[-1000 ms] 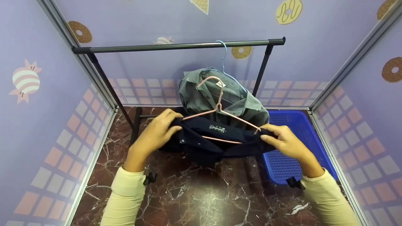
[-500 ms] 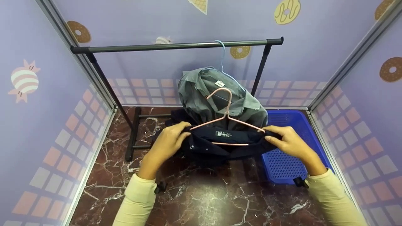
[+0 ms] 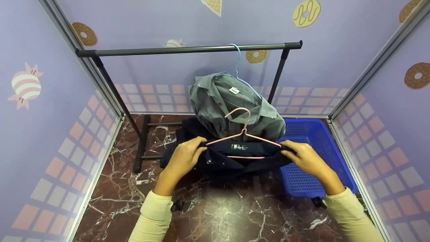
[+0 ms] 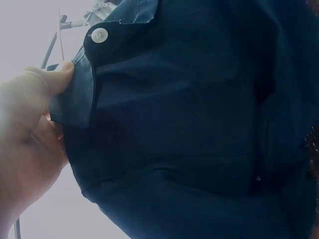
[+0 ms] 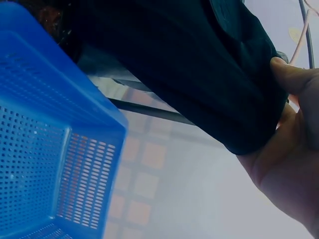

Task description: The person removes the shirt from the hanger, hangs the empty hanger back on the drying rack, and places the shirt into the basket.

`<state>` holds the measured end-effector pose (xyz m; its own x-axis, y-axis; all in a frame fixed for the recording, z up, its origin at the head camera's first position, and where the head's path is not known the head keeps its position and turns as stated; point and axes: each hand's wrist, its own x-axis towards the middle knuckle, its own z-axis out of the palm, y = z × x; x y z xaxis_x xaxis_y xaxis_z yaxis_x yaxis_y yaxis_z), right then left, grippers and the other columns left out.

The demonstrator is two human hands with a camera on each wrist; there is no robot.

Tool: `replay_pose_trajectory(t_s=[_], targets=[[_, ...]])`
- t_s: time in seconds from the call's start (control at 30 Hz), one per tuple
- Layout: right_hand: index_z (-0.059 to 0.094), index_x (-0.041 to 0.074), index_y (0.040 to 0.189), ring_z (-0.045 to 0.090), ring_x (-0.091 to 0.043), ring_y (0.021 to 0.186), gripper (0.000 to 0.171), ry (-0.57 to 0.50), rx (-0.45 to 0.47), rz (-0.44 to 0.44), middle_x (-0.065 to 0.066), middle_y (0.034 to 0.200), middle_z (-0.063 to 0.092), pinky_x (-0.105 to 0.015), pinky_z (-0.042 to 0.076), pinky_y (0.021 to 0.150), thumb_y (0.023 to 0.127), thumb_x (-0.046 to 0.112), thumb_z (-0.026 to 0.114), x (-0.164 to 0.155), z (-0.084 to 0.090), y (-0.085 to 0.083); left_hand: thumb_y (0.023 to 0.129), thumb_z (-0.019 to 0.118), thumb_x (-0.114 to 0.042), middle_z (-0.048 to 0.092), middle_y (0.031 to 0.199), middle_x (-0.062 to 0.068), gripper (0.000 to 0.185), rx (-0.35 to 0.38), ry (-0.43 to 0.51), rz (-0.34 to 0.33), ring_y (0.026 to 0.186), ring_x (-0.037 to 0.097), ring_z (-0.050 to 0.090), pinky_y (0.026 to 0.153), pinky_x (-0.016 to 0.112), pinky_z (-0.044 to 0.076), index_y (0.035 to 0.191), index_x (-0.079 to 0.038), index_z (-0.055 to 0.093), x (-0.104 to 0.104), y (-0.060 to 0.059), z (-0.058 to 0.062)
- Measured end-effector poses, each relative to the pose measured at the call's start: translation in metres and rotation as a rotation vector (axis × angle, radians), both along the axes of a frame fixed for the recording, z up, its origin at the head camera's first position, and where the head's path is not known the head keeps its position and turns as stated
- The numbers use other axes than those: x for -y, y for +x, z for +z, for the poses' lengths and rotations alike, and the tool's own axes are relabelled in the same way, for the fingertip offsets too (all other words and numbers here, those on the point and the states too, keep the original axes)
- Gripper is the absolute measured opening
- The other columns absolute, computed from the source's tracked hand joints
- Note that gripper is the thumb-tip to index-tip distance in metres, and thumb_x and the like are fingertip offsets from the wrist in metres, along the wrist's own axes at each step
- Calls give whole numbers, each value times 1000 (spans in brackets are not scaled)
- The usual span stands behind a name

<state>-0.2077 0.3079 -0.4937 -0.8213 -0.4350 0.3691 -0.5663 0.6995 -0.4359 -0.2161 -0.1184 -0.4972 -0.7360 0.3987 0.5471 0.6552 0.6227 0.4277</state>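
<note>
Both hands hold up a dark navy collared shirt (image 3: 221,161) by its shoulders, with a pink hanger (image 3: 244,131) inside its neck. My left hand (image 3: 184,156) pinches the left shoulder; in the left wrist view the thumb presses on cloth beside a collar flap with a white button (image 4: 99,35). My right hand (image 3: 304,158) grips the other shoulder, thumb on the near side, as the right wrist view also shows. The hanger's hook points up and stands free in front of a grey-green shirt (image 3: 210,101). Folds of the navy shirt hide much of the hanger's bottom bar.
A black clothes rack (image 3: 151,51) stands at the back, and the grey-green shirt hangs from it on a light blue hanger (image 3: 238,58). On the right, a blue plastic basket (image 3: 339,164) sits on the dark marbled floor (image 3: 215,215). Patterned panels enclose three sides.
Both hands have lowered the navy shirt and pink hanger slightly toward me. The left hand also shifted right, and the hanger now sits more level.
</note>
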Motion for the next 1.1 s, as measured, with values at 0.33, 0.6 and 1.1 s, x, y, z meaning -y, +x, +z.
replay_pose_trajectory(t_s=[0.33, 0.6, 1.1], targets=[[72, 15, 109, 59, -9, 77, 16, -15, 44, -10, 6, 88, 71, -36, 53, 69, 95, 9, 73, 1, -8, 3, 95, 73, -13, 78, 107, 11, 22, 2, 32, 6, 98, 29, 76, 86, 45, 62, 113, -2, 72, 0, -1, -9], [73, 15, 109, 60, -8, 78, 16, -35, 36, 0, 6, 90, 71, -36, 54, 69, 95, 7, 72, 2, -8, 1, 92, 76, -16, 78, 99, 13, 21, 30, 92, 10, 90, 29, 76, 79, 43, 62, 107, -1, 73, 4, -3, -8], [75, 17, 110, 61, -8, 80, 16, -86, 40, 0, 8, 92, 73, -35, 53, 71, 96, 8, 71, 5, -8, 1, 93, 76, -15, 78, 104, 14, 21, -24, 66, -5, 97, 30, 76, 89, 43, 61, 108, 0, 75, -5, -5, 5]])
